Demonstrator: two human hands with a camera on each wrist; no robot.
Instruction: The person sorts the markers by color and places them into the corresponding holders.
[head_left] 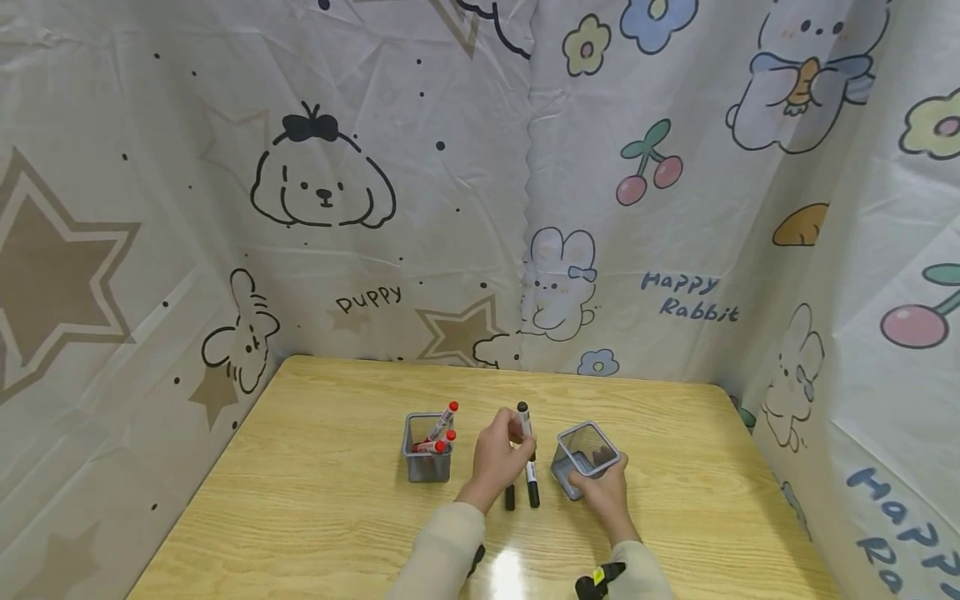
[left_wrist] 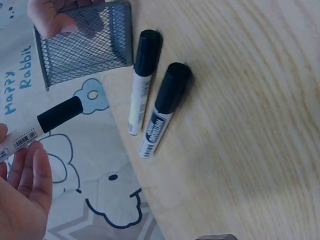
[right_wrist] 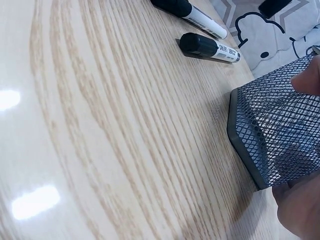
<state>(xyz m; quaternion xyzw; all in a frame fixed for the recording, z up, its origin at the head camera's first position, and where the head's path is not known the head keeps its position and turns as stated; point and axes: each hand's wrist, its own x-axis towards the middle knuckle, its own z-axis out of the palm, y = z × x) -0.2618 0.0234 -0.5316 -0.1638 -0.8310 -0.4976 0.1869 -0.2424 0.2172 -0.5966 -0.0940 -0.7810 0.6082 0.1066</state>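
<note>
My left hand (head_left: 497, 458) pinches a white marker (head_left: 525, 419) with a black cap, held up above the table. In the left wrist view the capped end of this marker (left_wrist: 59, 115) points away from the fingers. My right hand (head_left: 607, 493) grips a grey mesh pen holder (head_left: 564, 480) by its side, thumb on one wall. The holder leans, its open top facing up, and no marker shows inside. Between the hands, two more black-capped markers lie side by side on the wood, one (left_wrist: 142, 77) slimmer than the other (left_wrist: 165, 100); my left hand partly hides them in the head view.
Left of my hands, a second mesh pen holder (head_left: 429, 472) stands upright with several red-tipped markers (head_left: 442, 425) in it. The wooden table (head_left: 315, 467) is bordered at the back and sides by a printed cloth (head_left: 450, 250).
</note>
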